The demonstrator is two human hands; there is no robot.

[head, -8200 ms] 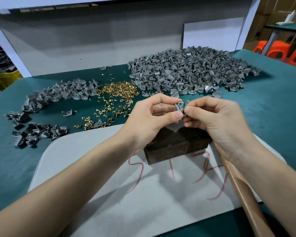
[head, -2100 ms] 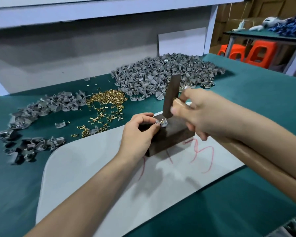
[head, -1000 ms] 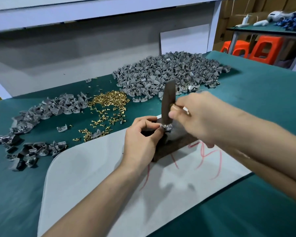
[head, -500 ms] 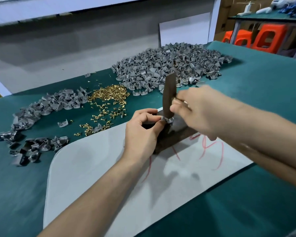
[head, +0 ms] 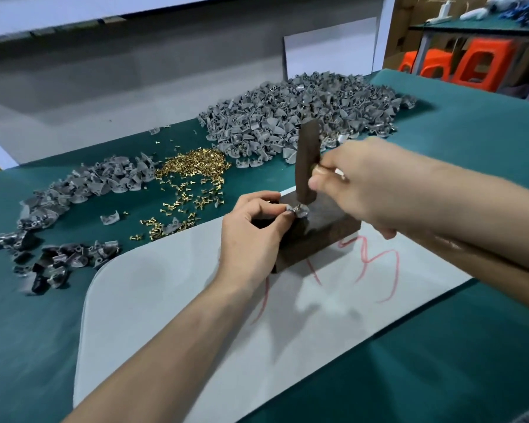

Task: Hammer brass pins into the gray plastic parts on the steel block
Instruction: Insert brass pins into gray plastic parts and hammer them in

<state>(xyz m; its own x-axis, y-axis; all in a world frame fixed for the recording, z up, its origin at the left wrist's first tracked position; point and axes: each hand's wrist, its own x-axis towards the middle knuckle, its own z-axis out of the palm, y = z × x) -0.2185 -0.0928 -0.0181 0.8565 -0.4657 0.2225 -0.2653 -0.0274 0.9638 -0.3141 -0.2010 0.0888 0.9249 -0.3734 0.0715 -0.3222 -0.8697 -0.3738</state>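
Observation:
A dark steel block [head: 324, 232] stands on a white board [head: 196, 300]. My left hand [head: 252, 236] pinches a small gray plastic part [head: 298, 210] on the block's top near corner. My right hand [head: 370, 184] grips a hammer, its dark head [head: 307, 160] standing upright with the lower face resting on or just above the part. The wooden handle [head: 486, 257] runs back under my right forearm. A brass pin in the part is too small to make out.
A heap of loose brass pins [head: 193, 169] lies on the green table [head: 471, 132] behind the board. A big pile of gray parts [head: 303, 114] sits at the back right, smaller piles [head: 83, 184] at the left. Orange stools [head: 477, 65] stand beyond the table.
Eight seconds ago both hands held the part above the block. Since then the right hand took up the hammer, and its head keeps rising and dropping slightly over the part.

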